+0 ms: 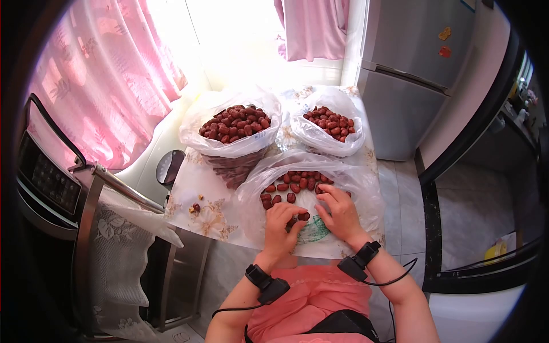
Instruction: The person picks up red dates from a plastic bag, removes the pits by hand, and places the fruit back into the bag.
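Note:
An open plastic bag (366,180) lies spread at the near side of the table, with loose red dates (295,187) inside. My left hand (281,228) is closed around a dark red date (303,216) at the bag's near left part. To its right, my right hand (339,214) has its fingers apart, its fingertips near dates at the right of the pile. Behind stand two fuller bags of dates, a large one (234,126) at the back left and a smaller one (330,123) at the back right. Green print shows on the near bag between my hands.
The flowered tablecloth (189,177) holds a few torn date pieces (195,209) at the left. A grey fridge (400,86) stands at the back right. A metal rail (128,188) with a lace cloth (123,246) is at the left. Pink curtains hang behind.

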Tool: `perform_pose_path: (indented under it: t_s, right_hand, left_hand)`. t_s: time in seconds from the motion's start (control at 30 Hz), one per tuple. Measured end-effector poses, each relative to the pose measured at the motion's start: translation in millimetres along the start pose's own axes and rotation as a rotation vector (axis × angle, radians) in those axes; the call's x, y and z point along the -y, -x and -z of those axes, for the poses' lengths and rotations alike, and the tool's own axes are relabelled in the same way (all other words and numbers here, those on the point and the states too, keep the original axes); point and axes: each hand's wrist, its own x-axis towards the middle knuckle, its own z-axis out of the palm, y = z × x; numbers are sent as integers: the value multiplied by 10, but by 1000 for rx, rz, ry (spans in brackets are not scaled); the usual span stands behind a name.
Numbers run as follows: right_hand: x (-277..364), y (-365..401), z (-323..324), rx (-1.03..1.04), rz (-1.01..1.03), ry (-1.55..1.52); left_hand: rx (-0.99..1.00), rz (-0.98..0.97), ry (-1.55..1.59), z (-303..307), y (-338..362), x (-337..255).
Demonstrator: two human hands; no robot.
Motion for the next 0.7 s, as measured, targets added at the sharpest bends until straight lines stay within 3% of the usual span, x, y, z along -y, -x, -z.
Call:
perform_pose_path:
  t_s: [0.17,0.33,0.7]
  right_hand:
    - [6,0,1,4,-7,11]
    - [6,-5,0,5,-13,-2]
    - [24,-6,7,-2,-22,-7]
  left_hand:
    - [-62,-48,0,13,-29,36]
    - [-155,22,288,46,-55,-101]
    - [-198,-109,156,210,-13,-319]
